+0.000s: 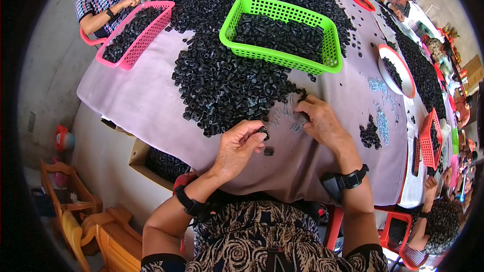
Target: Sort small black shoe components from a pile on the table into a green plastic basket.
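My left hand (pixel 236 147) pinches a small black plastic part (pixel 262 132) between thumb and fingers, just above the cloth. To its right, my right hand (pixel 323 123) is bent over the cloth, with its fingers closed on a small dark grey piece (pixel 301 118). Several small metal springs (pixel 286 111) lie between the hands. One loose black part (pixel 269 151) rests just below my left fingertips. Beyond my hands spreads a big heap of black plastic parts (pixel 222 85), with some springs on its near side.
A green basket (pixel 282 56) of black parts stands beyond the heap. At the far left is a pink basket (pixel 136 45), beside a seated person (pixel 108 5). Blue-silver springs (pixel 382 123) and a red-rimmed white bowl (pixel 403 83) lie right. Wooden chairs (pixel 106 226) stand lower left.
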A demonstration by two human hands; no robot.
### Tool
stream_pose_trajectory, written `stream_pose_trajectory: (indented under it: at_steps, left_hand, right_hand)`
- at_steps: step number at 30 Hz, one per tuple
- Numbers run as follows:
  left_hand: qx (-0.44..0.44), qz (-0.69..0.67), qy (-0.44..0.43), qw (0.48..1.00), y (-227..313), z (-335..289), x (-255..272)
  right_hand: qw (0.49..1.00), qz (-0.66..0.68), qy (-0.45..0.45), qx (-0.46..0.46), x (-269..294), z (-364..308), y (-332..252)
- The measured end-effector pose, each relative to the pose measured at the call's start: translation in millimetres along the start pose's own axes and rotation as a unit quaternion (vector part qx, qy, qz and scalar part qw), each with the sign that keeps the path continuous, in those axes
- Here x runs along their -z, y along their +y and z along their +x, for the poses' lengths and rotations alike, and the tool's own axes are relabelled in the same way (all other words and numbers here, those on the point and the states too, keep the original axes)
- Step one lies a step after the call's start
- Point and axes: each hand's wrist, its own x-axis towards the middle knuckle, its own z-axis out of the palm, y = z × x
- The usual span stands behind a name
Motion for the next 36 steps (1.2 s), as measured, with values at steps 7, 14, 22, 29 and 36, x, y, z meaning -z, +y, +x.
stream_pose_trajectory:
  at_steps: [7,14,22,29,36]
  left_hand:
    - [-0.005,0.016,0.001,1.0,0,-1,0]
    - [-0.008,0.01,0.002,1.0,2,-1,-1]
    - [-0.001,0.0,-0.009,1.0,4,-2,-5]
    - [-0.006,-0.012,0.003,1.0,2,-3,-3]
    - [-0.04,0.051,0.008,0.998,-1,-2,-3]
  right_hand:
    - [0.999,-0.04,-0.012,-0.005,-3,0,-3]
    - [0.988,0.145,0.044,-0.018,-6,6,-13]
    - [0.842,0.534,-0.022,-0.073,-24,2,-47]
    - [0.948,0.303,0.082,0.055,-28,4,-52]
    - [0.958,0.266,0.076,0.072,-24,5,-56]
